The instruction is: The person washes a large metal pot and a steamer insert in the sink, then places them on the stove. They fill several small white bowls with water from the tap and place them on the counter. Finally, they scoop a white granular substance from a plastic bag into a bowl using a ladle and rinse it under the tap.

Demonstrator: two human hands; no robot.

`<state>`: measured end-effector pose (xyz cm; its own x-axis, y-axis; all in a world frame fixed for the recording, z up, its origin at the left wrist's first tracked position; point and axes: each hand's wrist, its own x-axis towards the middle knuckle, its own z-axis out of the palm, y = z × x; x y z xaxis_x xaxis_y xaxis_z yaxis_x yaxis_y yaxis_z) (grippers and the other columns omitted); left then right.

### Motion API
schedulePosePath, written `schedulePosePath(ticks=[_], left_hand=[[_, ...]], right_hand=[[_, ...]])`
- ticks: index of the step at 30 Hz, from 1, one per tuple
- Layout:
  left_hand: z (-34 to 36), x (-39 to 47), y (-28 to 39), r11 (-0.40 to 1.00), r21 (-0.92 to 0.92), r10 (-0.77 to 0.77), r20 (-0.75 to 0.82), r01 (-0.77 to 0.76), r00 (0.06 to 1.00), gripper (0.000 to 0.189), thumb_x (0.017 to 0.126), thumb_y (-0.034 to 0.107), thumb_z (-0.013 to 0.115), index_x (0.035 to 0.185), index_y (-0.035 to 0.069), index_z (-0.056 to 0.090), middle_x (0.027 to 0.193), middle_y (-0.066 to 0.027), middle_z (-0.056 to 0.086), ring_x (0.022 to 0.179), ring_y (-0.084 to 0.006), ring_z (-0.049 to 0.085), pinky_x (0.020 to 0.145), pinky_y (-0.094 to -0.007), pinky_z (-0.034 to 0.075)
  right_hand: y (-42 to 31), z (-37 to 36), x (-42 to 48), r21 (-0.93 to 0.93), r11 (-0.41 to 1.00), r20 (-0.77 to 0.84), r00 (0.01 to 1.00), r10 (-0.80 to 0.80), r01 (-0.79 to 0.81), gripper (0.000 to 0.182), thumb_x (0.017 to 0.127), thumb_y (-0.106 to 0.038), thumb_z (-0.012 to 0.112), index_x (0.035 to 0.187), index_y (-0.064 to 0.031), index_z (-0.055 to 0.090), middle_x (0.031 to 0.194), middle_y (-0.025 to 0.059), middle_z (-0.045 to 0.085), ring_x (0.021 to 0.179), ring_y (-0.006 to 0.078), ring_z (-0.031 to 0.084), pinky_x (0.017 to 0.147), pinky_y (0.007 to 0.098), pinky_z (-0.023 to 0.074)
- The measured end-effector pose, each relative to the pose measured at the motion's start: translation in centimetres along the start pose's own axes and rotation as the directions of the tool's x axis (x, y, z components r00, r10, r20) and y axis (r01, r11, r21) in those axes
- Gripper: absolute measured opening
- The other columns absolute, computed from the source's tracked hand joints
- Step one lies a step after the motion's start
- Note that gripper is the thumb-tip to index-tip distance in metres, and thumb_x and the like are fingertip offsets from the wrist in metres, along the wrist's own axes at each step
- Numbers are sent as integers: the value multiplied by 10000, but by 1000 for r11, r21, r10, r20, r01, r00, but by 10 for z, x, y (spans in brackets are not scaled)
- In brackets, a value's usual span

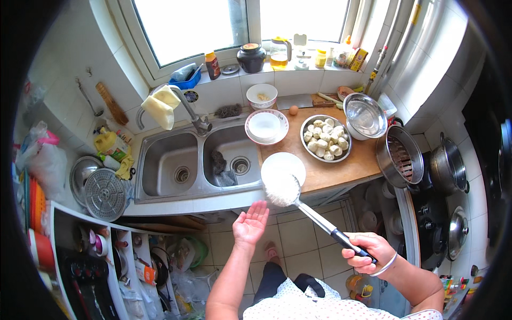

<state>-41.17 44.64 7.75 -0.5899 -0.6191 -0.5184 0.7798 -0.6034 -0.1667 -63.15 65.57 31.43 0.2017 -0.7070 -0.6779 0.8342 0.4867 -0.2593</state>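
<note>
My right hand (368, 252) grips the black and steel handle of a long kitchen ladle or strainer (316, 216), whose head points away from me, up and to the left. In that head sits a white grainy mass (282, 191), possibly rice. It overlaps the near rim of a white bowl (284, 163) at the counter's front edge; whether they touch I cannot tell. My left hand (251, 226) is palm up with fingers extended, holding nothing, just below and left of the ladle's head. Beyond the bowl, a steel basin (327, 157) holds several pale dough-like pieces (326, 138).
A double steel sink (170, 160) with a faucet (198, 120) lies left. On the wooden board (360, 160) are an egg (293, 110), a cleaver (296, 102) and stacked bowls (266, 130). Steamer pots (400, 156) stand right, near a black stove (430, 224).
</note>
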Motion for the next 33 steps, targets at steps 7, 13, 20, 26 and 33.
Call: schedulePosePath(ticks=[7,13,20,26,33], left_hand=[[24,32,35,991,114,90,-145,-74,985,503,969,273,227,1128,-98,527,1237,-247,527,1224,-364,457,1075,-487,313],[29,40,43,960,241,184,-163,-142,969,486,972,280,247,1072,-87,548,1181,-254,560,1185,-366,491,1067,-486,329],[32,31,27,916,318,297,-135,-242,945,471,970,287,269,1011,-75,567,1124,-247,586,1124,-361,530,1046,-477,363],[35,26,13,811,478,393,-19,-337,919,467,977,294,281,1004,-68,576,1088,-241,603,1107,-358,543,1028,-466,384],[86,23,-50,-301,822,239,556,-484,796,350,971,145,359,1203,-33,551,1189,-166,593,1157,-235,526,1011,-325,363]], right_hand=[[-18,7,72,-477,864,-239,922,-303,160,453,914,-46,435,1364,-78,397,681,33,501,415,84,453,326,236,372],[-6,-39,104,-984,-45,153,692,-705,172,490,846,-73,532,1320,6,435,666,110,549,473,192,550,418,307,445],[-15,-62,106,-810,-586,474,614,-631,23,471,770,-22,588,1238,-11,534,710,131,498,523,276,542,461,360,454],[-34,-84,116,-812,-581,489,616,-618,62,469,763,-22,592,1229,-16,541,721,129,503,534,275,548,475,361,462],[-54,-93,114,-747,-664,533,587,-609,-11,437,736,-45,615,1170,-97,606,729,95,523,531,244,572,465,347,465]])
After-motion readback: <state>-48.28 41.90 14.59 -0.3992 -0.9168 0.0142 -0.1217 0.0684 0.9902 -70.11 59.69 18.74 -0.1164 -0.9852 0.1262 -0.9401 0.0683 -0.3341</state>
